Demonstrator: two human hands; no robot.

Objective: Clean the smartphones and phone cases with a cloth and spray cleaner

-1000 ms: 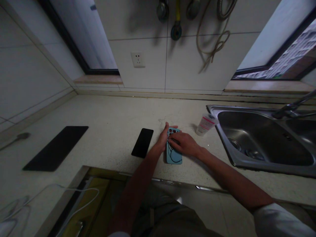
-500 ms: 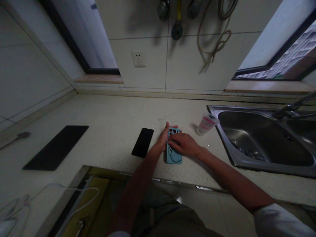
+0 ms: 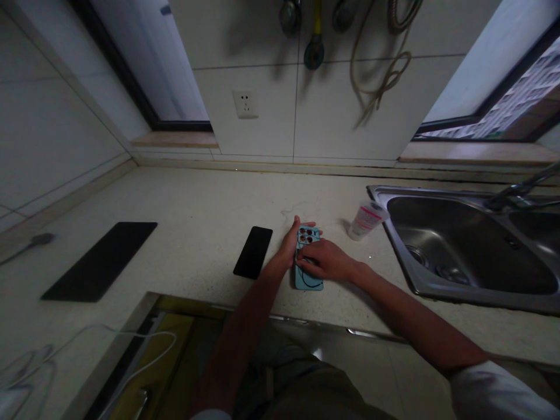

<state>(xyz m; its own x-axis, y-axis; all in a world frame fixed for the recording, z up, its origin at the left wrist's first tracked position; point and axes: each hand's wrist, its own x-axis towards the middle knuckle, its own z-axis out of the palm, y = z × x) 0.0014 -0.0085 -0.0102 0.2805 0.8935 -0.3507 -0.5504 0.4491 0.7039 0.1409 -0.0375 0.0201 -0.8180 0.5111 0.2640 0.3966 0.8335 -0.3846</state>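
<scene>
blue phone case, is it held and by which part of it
The left hand holds the blue phone case along its upper left side; the right hand lies over its middle.

Txt check: nothing legible. Clear plastic cup (image 3: 361, 229): pink print (image 3: 368, 217) on side, too sm. & blurred to read; can't tell if letters, nos. or logo. No readable brand, label or no. elsewhere.

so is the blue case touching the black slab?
Apart. The head view shows the left hand and a strip of pale counter between the blue case and the black slab.
</scene>
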